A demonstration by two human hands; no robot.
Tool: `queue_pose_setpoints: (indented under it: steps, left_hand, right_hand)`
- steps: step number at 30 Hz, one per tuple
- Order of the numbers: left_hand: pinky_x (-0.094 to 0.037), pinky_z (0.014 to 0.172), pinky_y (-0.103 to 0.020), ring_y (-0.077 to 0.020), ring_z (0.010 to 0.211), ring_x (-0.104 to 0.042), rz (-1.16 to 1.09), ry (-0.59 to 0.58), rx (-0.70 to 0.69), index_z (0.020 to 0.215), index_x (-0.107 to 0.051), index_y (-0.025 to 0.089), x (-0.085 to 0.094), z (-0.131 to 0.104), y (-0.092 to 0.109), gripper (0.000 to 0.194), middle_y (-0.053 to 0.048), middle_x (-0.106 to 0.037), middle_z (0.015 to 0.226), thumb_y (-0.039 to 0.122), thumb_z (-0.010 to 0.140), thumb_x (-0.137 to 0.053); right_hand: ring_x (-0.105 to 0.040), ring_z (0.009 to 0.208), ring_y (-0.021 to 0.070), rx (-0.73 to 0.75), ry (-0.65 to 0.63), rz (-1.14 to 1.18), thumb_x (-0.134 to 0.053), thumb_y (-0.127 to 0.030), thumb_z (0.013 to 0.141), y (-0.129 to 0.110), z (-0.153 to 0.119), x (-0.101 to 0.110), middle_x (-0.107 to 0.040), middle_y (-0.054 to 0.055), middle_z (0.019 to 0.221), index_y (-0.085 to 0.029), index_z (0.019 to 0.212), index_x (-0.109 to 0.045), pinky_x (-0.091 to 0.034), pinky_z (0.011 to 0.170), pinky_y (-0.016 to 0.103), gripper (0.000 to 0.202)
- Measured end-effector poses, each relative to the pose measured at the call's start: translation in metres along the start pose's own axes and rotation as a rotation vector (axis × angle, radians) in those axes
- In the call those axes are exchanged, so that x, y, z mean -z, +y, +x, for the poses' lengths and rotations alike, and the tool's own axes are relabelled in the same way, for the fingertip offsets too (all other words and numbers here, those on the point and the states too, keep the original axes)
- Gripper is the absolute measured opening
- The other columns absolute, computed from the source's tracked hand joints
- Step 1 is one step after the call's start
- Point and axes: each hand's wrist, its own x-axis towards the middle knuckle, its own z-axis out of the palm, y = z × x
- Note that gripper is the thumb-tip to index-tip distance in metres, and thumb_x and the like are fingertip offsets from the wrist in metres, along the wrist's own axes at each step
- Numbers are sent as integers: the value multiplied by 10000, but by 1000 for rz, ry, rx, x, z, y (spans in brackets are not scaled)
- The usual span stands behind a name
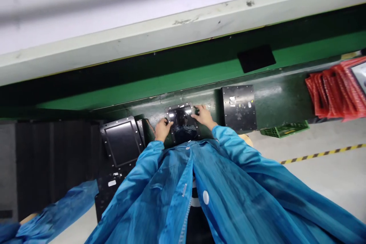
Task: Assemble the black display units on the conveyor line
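Note:
A glossy dark panel [184, 125] lies on a black frame with small light dots along its edge, directly before my body. My left hand [162, 129] is closed at the panel's left edge, thumb and fingers pinched together. At the upper right edge, my right hand [204, 116] has its thumb and fingers bent around the panel's border. Left of them a black framed plate [122, 141] rests on other black plates. To the right sits a flat black plate [239, 108] with small labels.
Red bubble-wrap pouches [337, 89] lie at the far right, with a green crate [286, 129] below. A dark sheet [256, 59] rests on the green surface beyond. A white ledge [183, 19] crosses above. Another person's blue sleeve [63, 209] shows at lower left.

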Motion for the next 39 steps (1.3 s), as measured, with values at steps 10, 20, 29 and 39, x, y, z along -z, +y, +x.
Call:
queue_pose_setpoints:
  steps: [10,20,29,39]
  left_hand:
    - [-453,818,-275,-205,919,-696,-131,-20,-59,1062,-716,232,26,97,31,345,-15,-763,931,435,843,-889]
    - [-445,743,-276,-187,778,-678,-278,15,59,891,-705,250,28,90,51,242,43,-691,734,387,809,-887]
    - [-507,988,-371,-297,1135,-725,-365,222,-2,1304,-751,220,43,32,61,304,-154,-788,1179,348,1045,-654]
    - [-366,1177,-695,-516,1458,-485,-164,596,735,1628,-442,119,121,-122,-185,1104,-336,-557,1551,648,769,-890]
  right_hand:
    - [-680,1063,243,165,47,3,-763,-369,981,-14,73,5,-715,112,1217,-175,1224,-730,-511,965,317,312]
    - [-751,1136,288,120,-62,-141,-735,-394,1000,-16,81,18,-783,131,1197,-205,1266,-664,-509,948,317,334]
    - [-781,1106,335,38,155,-103,-610,-410,1053,-43,62,21,-807,172,1114,-159,1361,-647,-544,913,376,400]
    - [-772,843,257,23,-68,363,-646,-313,863,-65,-27,-31,-823,117,961,-183,944,-755,-601,808,360,188]
